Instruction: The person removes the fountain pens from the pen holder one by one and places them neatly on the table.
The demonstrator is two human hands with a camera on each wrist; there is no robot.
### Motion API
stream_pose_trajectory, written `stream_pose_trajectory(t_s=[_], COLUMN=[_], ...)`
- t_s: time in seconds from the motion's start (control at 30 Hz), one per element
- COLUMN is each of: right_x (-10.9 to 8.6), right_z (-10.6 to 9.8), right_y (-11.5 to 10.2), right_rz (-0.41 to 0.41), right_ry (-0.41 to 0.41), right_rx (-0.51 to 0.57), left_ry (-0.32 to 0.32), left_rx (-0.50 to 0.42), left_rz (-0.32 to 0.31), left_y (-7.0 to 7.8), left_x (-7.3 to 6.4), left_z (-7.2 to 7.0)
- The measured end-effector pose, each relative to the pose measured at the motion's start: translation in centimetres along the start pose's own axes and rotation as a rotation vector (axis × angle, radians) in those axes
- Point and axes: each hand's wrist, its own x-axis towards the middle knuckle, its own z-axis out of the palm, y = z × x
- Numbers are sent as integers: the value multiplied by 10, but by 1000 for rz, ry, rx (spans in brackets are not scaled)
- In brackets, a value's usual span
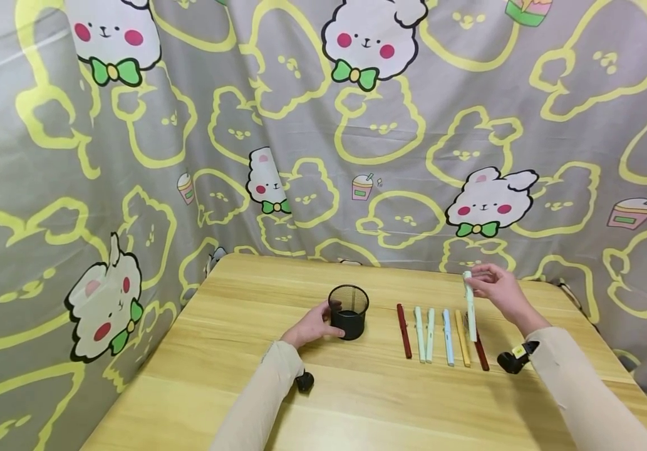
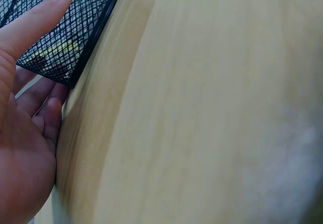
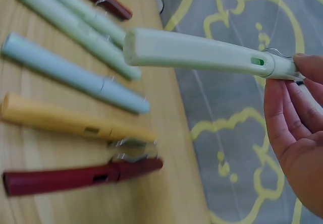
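Note:
A black mesh pen holder (image 1: 351, 326) stands upright on the table, held by my left hand (image 1: 313, 324). In the left wrist view the thumb lies along the mesh, with the other fingers on its far side. My right hand (image 1: 498, 289) pinches a pale green fountain pen (image 3: 202, 53) near its clip end, the long barrel pointing down over the row of pens. Lying in that row are a dark red pen (image 1: 404, 332), two pale green pens (image 1: 419, 335), a light blue pen (image 1: 448, 338), a yellow pen (image 1: 462, 339) and another dark red pen (image 1: 482, 352), partly covered by the held one.
The wooden table (image 1: 216, 351) carries the holder at its middle and the pens to the right. A grey curtain (image 1: 312, 238) with yellow outlines and white cartoon animals hangs behind the table and along its left side. Small black cameras sit at both wrists.

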Motion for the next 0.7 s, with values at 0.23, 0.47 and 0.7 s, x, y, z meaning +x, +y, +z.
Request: stream_pose_trajectory(t_s=[0.23,0.47,0.7], right_x=[-7,-12,-19], right_z=[-12,-24,-31], right_y=[18,38,53], right_rz=[69,94,143], right_ry=[-3,-24,-40], right_rx=[-23,-46,-59], left_ry=[9,6,1], left_rx=[7,4,-7], left_rz=[-5,-4,-4], left_y=[0,-2,-3], left_x=[-2,-2,0], left_z=[0,-1,-1])
